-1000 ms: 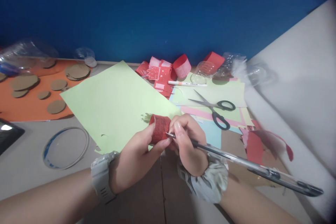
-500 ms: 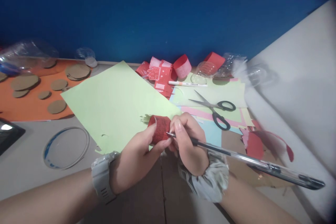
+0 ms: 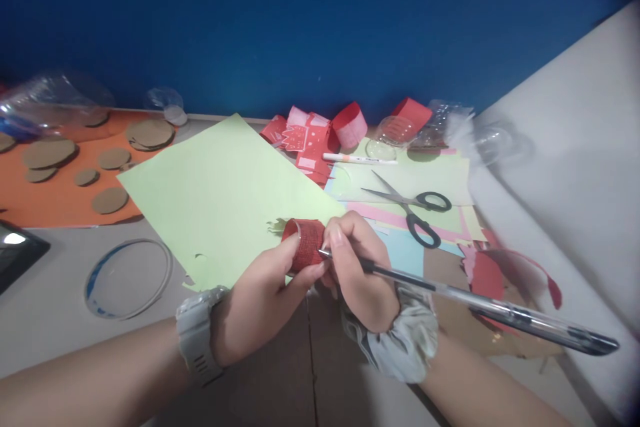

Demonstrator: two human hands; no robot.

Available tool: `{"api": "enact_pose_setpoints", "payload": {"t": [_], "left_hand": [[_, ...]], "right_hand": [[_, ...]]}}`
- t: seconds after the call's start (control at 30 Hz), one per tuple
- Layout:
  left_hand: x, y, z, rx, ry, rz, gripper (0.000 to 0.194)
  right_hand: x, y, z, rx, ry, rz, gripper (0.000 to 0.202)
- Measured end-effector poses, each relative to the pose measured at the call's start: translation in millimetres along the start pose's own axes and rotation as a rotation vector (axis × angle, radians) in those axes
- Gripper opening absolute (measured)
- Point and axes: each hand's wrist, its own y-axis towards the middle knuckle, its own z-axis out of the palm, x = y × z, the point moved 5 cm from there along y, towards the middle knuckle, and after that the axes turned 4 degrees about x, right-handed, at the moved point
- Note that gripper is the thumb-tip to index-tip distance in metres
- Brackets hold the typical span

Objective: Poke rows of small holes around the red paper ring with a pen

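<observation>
Left hand (image 3: 260, 300) pinches a small red paper roll (image 3: 304, 245), thumb on the near face, fingers wrapped round the far side. The roll is held just above the near corner of a light green sheet (image 3: 220, 193) on the bench (image 3: 45, 307), roughly at the centre of the view. Its long axis runs about left-right, tilted slightly; the open left end faces away from the right hand.

Right hand (image 3: 357, 273) is closed in a writing grip on a clear pen (image 3: 475, 307). The pen's long axis runs from lower right up to the left; its tip touches the roll's right-hand side, right beside the left thumb. Both hands meet at the roll: left from the lower left, right from the lower right, knuckles nearly touching.

Left wrist carries a pale watch (image 3: 196, 333), right wrist a grey scrunchie (image 3: 400, 340).

Around: scissors (image 3: 410, 207) lie open on pastel sheets beyond the right hand, well apart from it. A white marker (image 3: 357, 159) and red paper pieces (image 3: 310, 137) sit farther back. Cardboard discs (image 3: 107, 200) lie on an orange sheet (image 3: 55, 203) at far left.
</observation>
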Motion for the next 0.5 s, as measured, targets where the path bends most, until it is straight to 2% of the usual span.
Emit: {"api": "enact_pose_setpoints", "payload": {"t": [0.3, 0.5], "left_hand": [[-1.0, 0.4, 0.7, 0.005, -0.017, -0.021, 0.022], [1.2, 0.2, 0.6, -0.007, -0.005, -0.006, 0.022]], "right_hand": [[-2.1, -1.0, 3.1, 0.007, 0.121, 0.015, 0.027], [-1.9, -1.6, 0.9, 0.024, 0.044, -0.019, 0.030]]}}
